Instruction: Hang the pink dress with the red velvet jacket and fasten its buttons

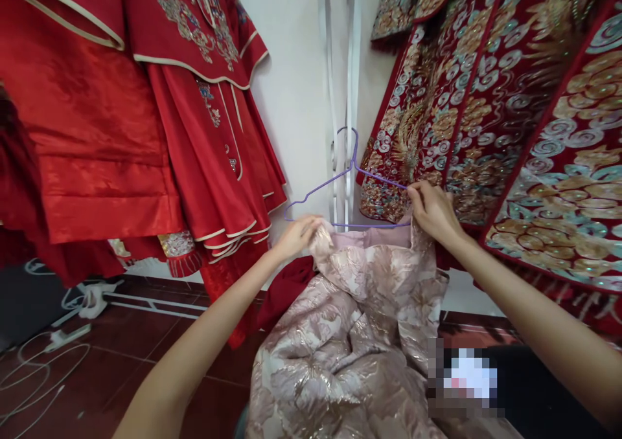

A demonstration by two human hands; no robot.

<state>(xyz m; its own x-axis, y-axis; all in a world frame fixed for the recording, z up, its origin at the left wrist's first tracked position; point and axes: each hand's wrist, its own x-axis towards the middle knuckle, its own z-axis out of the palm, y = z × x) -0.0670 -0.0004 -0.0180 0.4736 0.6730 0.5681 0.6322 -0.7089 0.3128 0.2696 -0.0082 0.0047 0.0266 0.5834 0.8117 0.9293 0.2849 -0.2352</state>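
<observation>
A pale pink dress [340, 355] with a shiny floral pattern hangs down in front of me, its neckline upward. My left hand [299, 237] is closed on the dress at its left shoulder. Just above the neckline is a purple wire hanger [323, 184], its hook pointing up. My right hand [432, 211] pinches the hanger's right end, close to the dress's right shoulder. The hanger's left end sticks out above my left hand, outside the dress. Fingers hide how the right shoulder sits on the hanger.
Red garments [204, 147] with pale trim hang at the left, and embroidered red garments [466, 102] at the right. White upright poles [337, 70] stand between them by the wall. White cables [43, 368] and a power strip [68, 337] lie on the tiled floor [116, 368].
</observation>
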